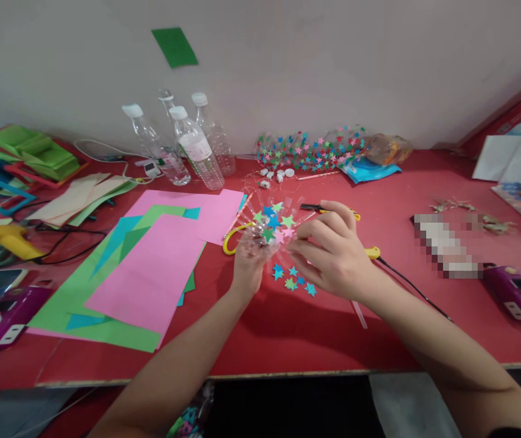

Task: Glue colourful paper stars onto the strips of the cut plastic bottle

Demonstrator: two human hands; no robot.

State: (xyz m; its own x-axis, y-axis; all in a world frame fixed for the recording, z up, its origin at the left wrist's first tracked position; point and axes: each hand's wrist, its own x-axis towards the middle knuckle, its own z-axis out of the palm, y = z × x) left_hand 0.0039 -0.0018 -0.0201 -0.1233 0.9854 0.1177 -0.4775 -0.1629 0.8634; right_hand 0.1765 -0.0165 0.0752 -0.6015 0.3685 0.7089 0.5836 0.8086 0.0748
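My left hand (250,258) is closed around a clear plastic piece (260,238) cut into thin strips that fan out at the top. Green, blue and pink paper stars (273,222) sit on the strips. From the right, my right hand (331,249) reaches in with fingers bent and pinched at the edge of the piece, beside its pink stars. What lies between those fingertips is hidden. Several loose blue and green stars (293,278) lie on the red table (287,340) below my hands. Yellow-handled scissors (231,240) show partly behind my left hand.
Pink and green paper sheets (151,261) lie left. Clear bottles (196,146) stand behind, near a star-covered clear bottle (310,149) on its side. A yellow glue gun (9,237) is far left. A black-and-yellow tool (312,208) and a corded yellow handle (372,252) flank my right hand.
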